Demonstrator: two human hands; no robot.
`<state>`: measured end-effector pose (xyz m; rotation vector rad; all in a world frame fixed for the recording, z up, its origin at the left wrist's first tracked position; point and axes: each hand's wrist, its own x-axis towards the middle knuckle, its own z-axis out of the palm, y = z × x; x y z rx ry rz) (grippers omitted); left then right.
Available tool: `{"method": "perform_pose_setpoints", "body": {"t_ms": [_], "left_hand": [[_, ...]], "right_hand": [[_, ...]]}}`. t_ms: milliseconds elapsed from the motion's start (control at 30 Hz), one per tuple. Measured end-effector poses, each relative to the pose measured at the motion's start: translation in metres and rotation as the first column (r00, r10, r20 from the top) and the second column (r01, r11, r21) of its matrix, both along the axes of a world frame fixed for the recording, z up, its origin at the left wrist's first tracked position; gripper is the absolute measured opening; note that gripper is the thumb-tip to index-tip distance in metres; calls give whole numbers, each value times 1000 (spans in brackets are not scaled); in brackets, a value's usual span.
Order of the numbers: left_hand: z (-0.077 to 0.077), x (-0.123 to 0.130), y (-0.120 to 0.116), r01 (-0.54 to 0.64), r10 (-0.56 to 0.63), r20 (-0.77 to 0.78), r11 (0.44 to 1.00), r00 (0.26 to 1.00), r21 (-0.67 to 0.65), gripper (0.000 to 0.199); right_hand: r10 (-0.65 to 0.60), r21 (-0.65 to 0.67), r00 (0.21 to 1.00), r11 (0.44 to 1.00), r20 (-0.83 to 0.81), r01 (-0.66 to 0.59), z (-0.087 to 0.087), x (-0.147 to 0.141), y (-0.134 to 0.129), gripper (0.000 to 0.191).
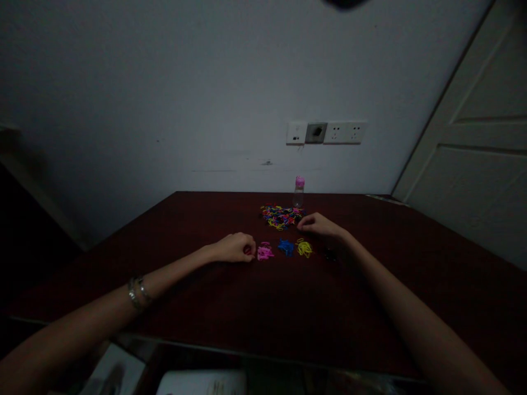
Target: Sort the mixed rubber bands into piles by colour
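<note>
Bracelets (138, 292) circle the left wrist, and that arm reaches in low over the dark red bench (247, 307). The left hand (234, 248) lies knuckles up with its fingers curled, a narrow grip with something red (247, 250) showing inside the bend. I can't tell from here whether the red is held or simply lies there. Just beside those fingertips sits the pink pile (265, 251), small pieces heaped loosely. Next along, but farther back, spreads the mixed pile (282, 217), the widest, with yellow, blue, red, pink and dark pieces jumbled together. In front of it is the blue pile (285, 247). A clear bottle with a pink cap (298, 192) stands upright behind the mixed pile, near the wall. The yellow pile (304, 248) comes just right of the blue. Above it, the right hand (318, 225) reaches to the mixed pile's right edge, its grip narrow, fingertips drawn together; whether they pinch a piece, I can't see. The black pile (330, 254), hard to make out in this gloom, lies near the right forearm. Sockets (325, 133) line the wall above, and farthest right is a pale door (473, 137).
</note>
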<state>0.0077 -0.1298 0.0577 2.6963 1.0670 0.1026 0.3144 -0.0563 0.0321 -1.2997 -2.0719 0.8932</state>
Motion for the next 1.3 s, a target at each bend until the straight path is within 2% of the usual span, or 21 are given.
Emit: {"method": "perform_pose_setpoints", "body": {"t_ms": [167, 333, 400, 500, 600, 700, 900, 967, 1033, 1133, 1200, 1300], "left_hand": [[1, -3, 5, -10, 10, -10, 1000, 1000, 8, 12], [1, 2, 20, 29, -21, 183, 999, 983, -40, 18], [-1, 5, 33, -17, 28, 274, 999, 961, -44, 21], [-7, 6, 61, -162, 159, 386, 986, 908, -26, 24], [-15, 4, 91, -313, 293, 453, 949, 842, -32, 26], [-24, 3, 115, -402, 376, 490, 914, 786, -56, 29], [-37, 6, 134, -489, 479, 512, 863, 713, -125, 33], [-34, 8, 132, -469, 469, 512, 872, 720, -139, 32], [-27, 10, 126, -402, 430, 491, 900, 758, -167, 30], [-8, 12, 110, -209, 300, 352, 939, 887, -274, 27], [7, 12, 96, -89, 177, 222, 930, 959, -357, 23], [24, 13, 73, 2, 40, 84, 893, 996, -451, 18]], "right_hand": [[-8, 18, 1000, 1000, 6, 8, -3, 3, 4, 25], [-155, 64, 988, 986, 16, 154, -7, 6, 9, 22], [-241, 106, 970, 966, 35, 236, -8, 7, 10, 22], [-310, 177, 947, 940, 83, 292, -9, 8, 11, 22], [-290, 218, 944, 943, 157, 253, -13, 6, 11, 20], [-254, 254, 947, 946, 198, 201, -17, 4, 12, 18], [-171, 312, 958, 945, 229, 94, -23, 6, 15, 19], [-161, 312, 957, 947, 241, 81, -24, 7, 15, 19], [-155, 314, 958, 947, 242, 73, -24, 8, 15, 20], [-165, 309, 960, 947, 225, 90, -24, 9, 15, 20], [-172, 296, 961, 950, 218, 103, -24, 9, 15, 20], [-174, 285, 960, 952, 217, 108, -24, 9, 14, 20]]}}
